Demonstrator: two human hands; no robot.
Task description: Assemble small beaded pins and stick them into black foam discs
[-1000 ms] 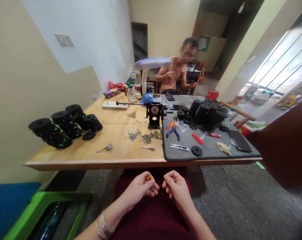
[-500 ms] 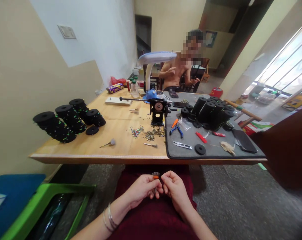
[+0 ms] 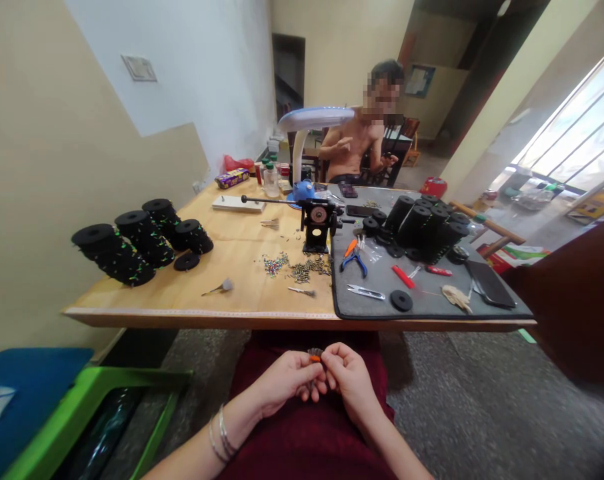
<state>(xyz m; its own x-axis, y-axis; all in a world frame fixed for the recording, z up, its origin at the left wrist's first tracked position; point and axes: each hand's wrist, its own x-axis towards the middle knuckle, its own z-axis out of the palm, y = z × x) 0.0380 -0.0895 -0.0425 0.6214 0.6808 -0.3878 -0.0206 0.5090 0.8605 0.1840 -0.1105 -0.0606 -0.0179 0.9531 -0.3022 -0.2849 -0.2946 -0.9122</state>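
Over my lap, in front of the table edge, my left hand (image 3: 298,377) is closed on a small fan-shaped bundle of thin dark pieces with an orange band (image 3: 315,357). The fingers of my right hand (image 3: 349,373) pinch together at the right side of the bundle; whether they grip a single piece is too small to see. On the table ahead lie a similar bundle (image 3: 308,292), a grey fan-shaped bundle (image 3: 222,287), a pile of small metal bits (image 3: 307,269) and a pile of colourful beads (image 3: 276,265).
A black hand-cranked winder (image 3: 317,223) stands mid-table before a blue lamp (image 3: 316,119). Black spools (image 3: 132,243) are stacked left, more spools (image 3: 417,223) right. Pliers (image 3: 355,260) and thread snips (image 3: 366,292) lie on the grey mat (image 3: 422,305). Another person (image 3: 355,150) sits opposite.
My right fingers have come in closer to the bundle and now meet it. My left hand stays closed around it. The view has shifted slightly.
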